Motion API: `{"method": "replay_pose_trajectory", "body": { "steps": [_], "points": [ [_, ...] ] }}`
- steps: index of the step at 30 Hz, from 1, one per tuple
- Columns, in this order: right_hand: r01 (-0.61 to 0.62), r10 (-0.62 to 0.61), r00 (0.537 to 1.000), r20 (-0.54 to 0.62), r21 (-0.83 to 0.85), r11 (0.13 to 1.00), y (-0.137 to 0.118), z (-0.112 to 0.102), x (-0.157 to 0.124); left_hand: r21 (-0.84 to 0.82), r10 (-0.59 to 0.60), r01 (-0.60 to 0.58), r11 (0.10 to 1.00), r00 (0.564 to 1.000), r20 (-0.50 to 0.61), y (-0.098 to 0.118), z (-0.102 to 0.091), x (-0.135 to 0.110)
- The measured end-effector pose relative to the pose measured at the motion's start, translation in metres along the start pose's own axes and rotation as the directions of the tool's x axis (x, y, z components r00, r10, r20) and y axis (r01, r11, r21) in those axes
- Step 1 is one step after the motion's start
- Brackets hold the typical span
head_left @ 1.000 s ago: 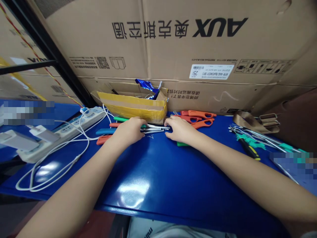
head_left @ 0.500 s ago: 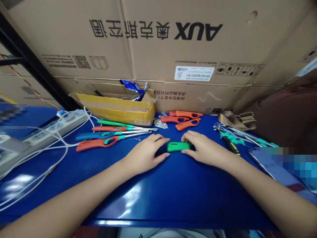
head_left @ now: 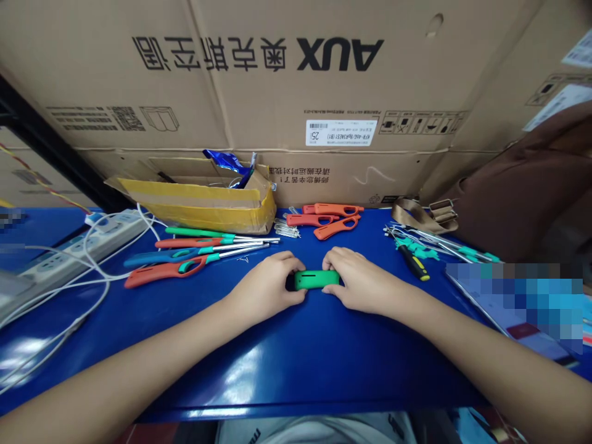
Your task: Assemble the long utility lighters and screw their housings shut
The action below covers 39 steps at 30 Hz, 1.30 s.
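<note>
Up from the near edge of the blue bench (head_left: pixel 319 364) come both bare forearms, angling inward toward the middle. And here are the hands, almost facing each other, palms turned in, backs uppermost! The left hand (head_left: pixel 271 283) curls its fingers over the far side, thumb on the near side, its grip pinching the left end of the green lighter handle (head_left: pixel 317 279). The right hand (head_left: pixel 358 282) mirrors it, fingertips and thumb closed on the right end. So the handle sits between the two hands, mid-bench, well back from the near edge. Its long axis runs left to right, nearly parallel to that edge, dark slot showing on the face toward us; both ends are covered by fingers, so which way its front points, I cannot tell.

Beyond to the left, four lighters (head_left: pixel 166 271) lie side by side, handles left, metal stems right. Over to the right, a black-and-yellow screwdriver (head_left: pixel 414 262) sits just beside some teal pieces (head_left: pixel 423 248). Farther back, red-orange lighter handles (head_left: pixel 333 227) bunch together, trigger loops to the right, beside small clear pieces (head_left: pixel 287 229). Behind the lighters stands an open cardboard box (head_left: pixel 198 213) with yellow tape, blue wrapper (head_left: pixel 226 161) poking out, and at the very back rises a big AUX carton (head_left: pixel 250 105), its lettering upside down!
</note>
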State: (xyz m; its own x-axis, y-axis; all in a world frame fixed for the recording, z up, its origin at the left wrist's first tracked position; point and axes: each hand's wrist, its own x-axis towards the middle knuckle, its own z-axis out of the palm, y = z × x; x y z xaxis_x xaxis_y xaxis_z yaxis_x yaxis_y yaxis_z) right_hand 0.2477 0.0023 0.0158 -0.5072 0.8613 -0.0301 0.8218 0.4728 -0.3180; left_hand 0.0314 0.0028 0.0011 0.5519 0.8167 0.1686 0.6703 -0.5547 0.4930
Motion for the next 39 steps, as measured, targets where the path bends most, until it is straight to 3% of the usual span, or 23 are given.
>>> {"method": "replay_pose_trajectory", "body": {
  "steps": [6, 11, 16, 20, 25, 28, 31, 33, 34, 35, 36, 39],
  "points": [
    [0.057, -0.063, 0.996, -0.060, -0.088, 0.995, -0.007, 0.000, -0.011, -0.001, 0.031, -0.031, 1.000, 0.999, -0.023, -0.012, 0.005, -0.003],
    [0.283, -0.279, 0.957, 0.077, -0.044, 0.958, 0.006, -0.008, -0.016, -0.006, 0.076, -0.076, 0.997, 0.997, -0.016, -0.024, 0.002, -0.006],
    [0.296, -0.318, 0.939, 0.131, 0.160, 0.942, 0.018, -0.015, -0.018, 0.038, 0.221, -0.222, 0.974, 0.975, 0.032, -0.022, -0.008, -0.008],
    [0.334, -0.355, 0.922, 0.158, 0.143, 0.932, 0.017, -0.014, -0.021, 0.056, 0.325, -0.337, 0.940, 0.932, 0.159, -0.017, -0.010, -0.010],
    [0.375, -0.392, 0.902, 0.182, 0.121, 0.919, 0.009, -0.013, -0.024, 0.051, 0.339, -0.359, 0.932, 0.913, 0.228, -0.017, -0.007, -0.010],
    [0.357, -0.367, 0.926, 0.091, 0.104, 0.928, 0.009, -0.016, -0.023, 0.041, 0.332, -0.347, 0.937, 0.920, 0.209, -0.017, -0.005, -0.009],
    [0.132, -0.140, 0.983, -0.122, -0.072, 0.989, 0.024, -0.030, -0.020, 0.042, 0.323, -0.336, 0.941, 0.928, 0.184, -0.016, -0.003, -0.008],
    [-0.160, 0.113, 0.965, -0.237, -0.187, 0.969, 0.044, -0.045, -0.021, 0.037, 0.326, -0.336, 0.941, 0.931, 0.165, -0.015, -0.003, -0.008],
    [-0.331, 0.276, 0.931, -0.239, -0.235, 0.914, 0.056, -0.054, -0.022, 0.031, 0.332, -0.340, 0.940, 0.930, 0.157, -0.014, -0.002, -0.008],
    [-0.512, 0.465, 0.857, -0.224, -0.252, 0.821, 0.069, -0.064, -0.024, 0.022, 0.338, -0.345, 0.938, 0.929, 0.152, -0.014, -0.002, -0.008],
    [-0.616, 0.570, 0.787, -0.238, -0.254, 0.745, 0.082, -0.073, -0.027, 0.013, 0.344, -0.349, 0.937, 0.927, 0.147, -0.013, -0.002, -0.008],
    [-0.779, 0.747, 0.625, -0.224, -0.230, 0.583, 0.114, -0.094, -0.039, -0.010, 0.358, -0.360, 0.933, 0.923, 0.141, -0.013, 0.000, -0.009]
  ]
}}
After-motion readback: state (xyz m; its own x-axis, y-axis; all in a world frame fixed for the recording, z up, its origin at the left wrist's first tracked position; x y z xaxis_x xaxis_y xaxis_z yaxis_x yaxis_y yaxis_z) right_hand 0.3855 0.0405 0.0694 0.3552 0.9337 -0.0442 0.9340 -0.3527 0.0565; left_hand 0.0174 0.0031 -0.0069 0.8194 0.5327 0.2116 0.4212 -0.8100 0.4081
